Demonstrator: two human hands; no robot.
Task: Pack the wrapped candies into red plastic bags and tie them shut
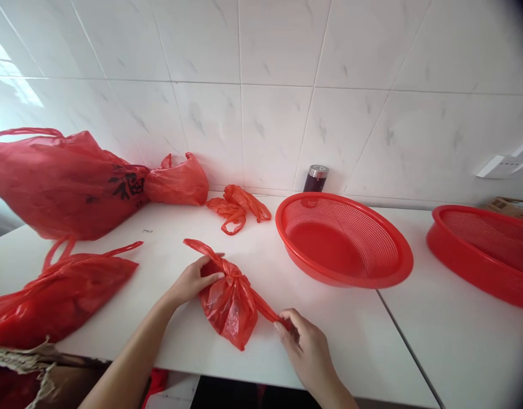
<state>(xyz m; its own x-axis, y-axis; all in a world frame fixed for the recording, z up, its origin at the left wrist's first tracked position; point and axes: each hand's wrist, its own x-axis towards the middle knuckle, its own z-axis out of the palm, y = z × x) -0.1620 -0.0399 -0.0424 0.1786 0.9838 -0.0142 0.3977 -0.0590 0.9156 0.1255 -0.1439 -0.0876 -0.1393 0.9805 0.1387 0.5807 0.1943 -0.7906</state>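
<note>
A small red plastic bag (231,309), gathered and knotted at its neck, rests on the white table in front of me. My left hand (199,278) grips the bag beside the knot, thumb on the near side and fingers partly hidden behind the plastic. From the knot, one handle runs out to the right, its end pinched in my right hand (301,341). The other handle sticks up loosely past my left hand. What the bag contains is hard to make out through the plastic.
Red mesh baskets (342,244) (478,255) stand on the right. Behind the nearer one is a dark flask (316,178). Crumpled red bags (239,207) lie by the tiled wall. Larger filled red bags (69,187) (74,289) occupy the left, above an open sack (44,375).
</note>
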